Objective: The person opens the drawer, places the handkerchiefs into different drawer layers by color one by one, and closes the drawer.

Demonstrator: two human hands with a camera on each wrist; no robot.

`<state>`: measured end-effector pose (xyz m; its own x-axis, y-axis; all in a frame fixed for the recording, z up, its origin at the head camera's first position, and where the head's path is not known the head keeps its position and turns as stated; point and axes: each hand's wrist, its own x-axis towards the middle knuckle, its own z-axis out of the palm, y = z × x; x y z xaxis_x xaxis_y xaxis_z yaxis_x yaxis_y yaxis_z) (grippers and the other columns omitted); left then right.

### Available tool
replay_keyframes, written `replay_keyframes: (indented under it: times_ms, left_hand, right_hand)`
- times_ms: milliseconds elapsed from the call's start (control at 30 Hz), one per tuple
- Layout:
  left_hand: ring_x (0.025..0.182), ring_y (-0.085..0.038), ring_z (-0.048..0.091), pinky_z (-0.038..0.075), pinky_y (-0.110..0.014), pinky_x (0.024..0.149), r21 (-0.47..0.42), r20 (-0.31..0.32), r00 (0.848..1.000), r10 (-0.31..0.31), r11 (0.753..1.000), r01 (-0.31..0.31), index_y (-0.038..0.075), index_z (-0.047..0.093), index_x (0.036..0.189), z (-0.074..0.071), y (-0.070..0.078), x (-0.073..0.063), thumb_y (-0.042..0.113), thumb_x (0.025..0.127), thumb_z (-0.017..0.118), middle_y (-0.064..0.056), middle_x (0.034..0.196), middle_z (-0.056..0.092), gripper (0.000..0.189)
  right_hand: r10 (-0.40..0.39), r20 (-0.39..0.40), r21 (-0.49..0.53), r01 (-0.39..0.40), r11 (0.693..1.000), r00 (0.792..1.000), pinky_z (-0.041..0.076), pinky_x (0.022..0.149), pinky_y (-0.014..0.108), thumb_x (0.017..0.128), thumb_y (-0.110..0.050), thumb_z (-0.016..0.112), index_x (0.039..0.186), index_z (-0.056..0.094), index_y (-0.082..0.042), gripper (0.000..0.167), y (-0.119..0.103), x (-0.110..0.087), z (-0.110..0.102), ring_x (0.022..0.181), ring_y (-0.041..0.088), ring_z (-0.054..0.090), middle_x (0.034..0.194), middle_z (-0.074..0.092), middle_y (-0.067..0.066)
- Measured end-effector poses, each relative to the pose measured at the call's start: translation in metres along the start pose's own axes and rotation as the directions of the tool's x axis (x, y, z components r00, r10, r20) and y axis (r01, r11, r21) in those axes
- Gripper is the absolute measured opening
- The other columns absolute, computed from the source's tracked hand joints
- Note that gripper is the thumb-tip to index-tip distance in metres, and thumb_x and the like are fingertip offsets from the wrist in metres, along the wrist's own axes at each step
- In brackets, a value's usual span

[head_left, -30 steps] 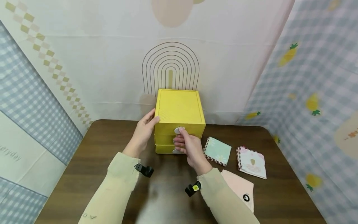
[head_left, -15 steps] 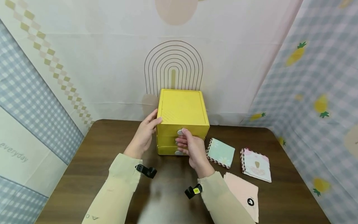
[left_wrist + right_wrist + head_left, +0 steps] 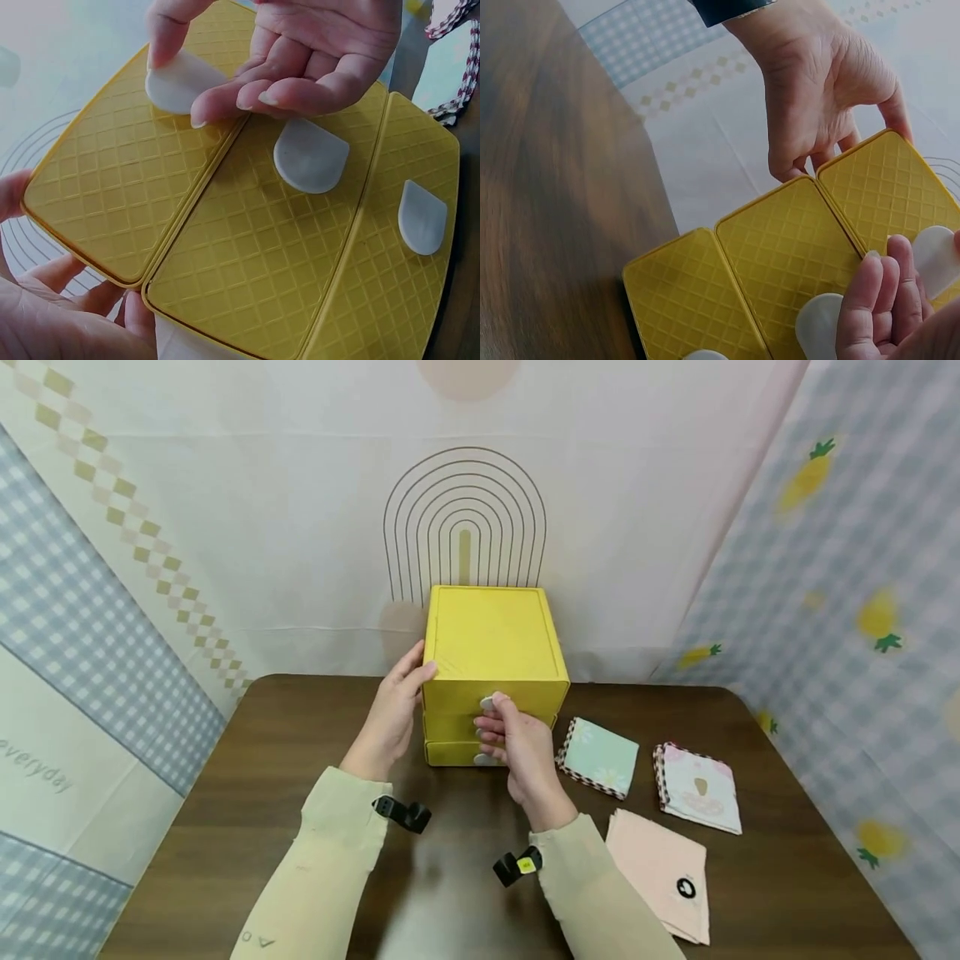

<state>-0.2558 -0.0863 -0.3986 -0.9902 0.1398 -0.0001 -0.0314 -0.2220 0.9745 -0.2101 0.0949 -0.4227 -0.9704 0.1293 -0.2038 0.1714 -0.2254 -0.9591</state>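
Observation:
A yellow box with three stacked drawers (image 3: 491, 635) stands on the brown table, each drawer front bearing a white pull tab. My left hand (image 3: 390, 714) holds its left side, the thumb at the top front corner and the fingers along the side wall. The right hand (image 3: 525, 756) pinches the top drawer's pull tab (image 3: 184, 82) between thumb and forefinger; its other fingers are spread in front of the middle drawer. Below, the middle tab (image 3: 311, 156) and the bottom tab (image 3: 422, 217) are untouched. All three drawer fronts look about level.
Right of the box lie a folded green cloth (image 3: 600, 757), a folded white cloth (image 3: 699, 789) and a folded pink cloth (image 3: 660, 868) near the right forearm. A printed white curtain (image 3: 300, 527) hangs behind the table (image 3: 262, 760); checked fabric (image 3: 847, 635) borders the right.
The head view has shifted a little, so the box and cloths sit slightly further right in it. Both hands keep the same hold on the box and the top tab.

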Motion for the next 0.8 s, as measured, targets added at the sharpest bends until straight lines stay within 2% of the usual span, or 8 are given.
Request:
replay_keyframes:
  times_ms: [67,233,367,567,800]
  left_hand:
    - [0.139,-0.009,0.024,0.018,-0.044,0.110,-0.014,-0.001,1.000,0.004,1.000,-0.004,0.023,0.034,0.152,0.001,0.001,0.000,0.033,0.098,0.056,0.006,0.154,0.031,0.059]
    - [0.136,-0.013,0.028,0.019,-0.043,0.109,-0.068,-0.009,0.999,-0.032,0.997,0.031,0.023,0.035,0.151,0.001,-0.001,0.001,0.029,0.097,0.058,0.006,0.154,0.031,0.059]
    - [0.133,-0.015,0.032,0.021,-0.041,0.108,-0.093,-0.004,0.999,-0.040,0.995,0.040,0.024,0.036,0.151,-0.001,0.000,0.002,0.029,0.096,0.060,0.006,0.153,0.032,0.060]
    - [0.131,-0.018,0.039,0.025,-0.041,0.110,-0.051,0.003,0.998,-0.062,0.997,0.062,0.026,0.035,0.151,0.000,0.006,0.000,0.032,0.096,0.061,0.006,0.152,0.033,0.061]
    - [0.136,-0.017,0.033,0.024,-0.040,0.111,-0.022,0.015,0.998,-0.060,0.998,0.060,0.024,0.032,0.152,0.000,0.006,-0.001,0.033,0.095,0.063,0.003,0.155,0.029,0.065]
  right_hand:
    - [-0.004,0.000,-0.003,0.004,1.000,1.000,0.056,0.070,0.034,0.085,-0.055,0.067,0.100,0.072,-0.005,0.053,-0.003,-0.001,0.000,0.080,0.021,0.062,0.097,0.069,0.013]
    - [0.022,0.016,-0.026,-0.021,0.999,1.000,0.056,0.072,0.037,0.088,-0.051,0.064,0.102,0.072,-0.006,0.048,-0.003,-0.007,-0.003,0.081,0.022,0.060,0.098,0.068,0.012]
    - [0.029,0.038,-0.052,-0.027,0.998,0.999,0.055,0.074,0.039,0.088,-0.053,0.064,0.104,0.072,-0.006,0.050,-0.002,-0.016,-0.007,0.084,0.024,0.060,0.100,0.068,0.013]
    - [0.060,0.082,-0.040,-0.057,0.998,0.995,0.054,0.071,0.033,0.088,-0.054,0.063,0.112,0.068,-0.002,0.057,-0.001,-0.038,-0.015,0.084,0.023,0.059,0.102,0.067,0.012]
    - [0.100,0.130,-0.041,-0.095,0.995,0.987,0.053,0.070,0.033,0.086,-0.057,0.064,0.116,0.065,-0.001,0.064,0.002,-0.068,-0.027,0.084,0.022,0.057,0.102,0.065,0.013]
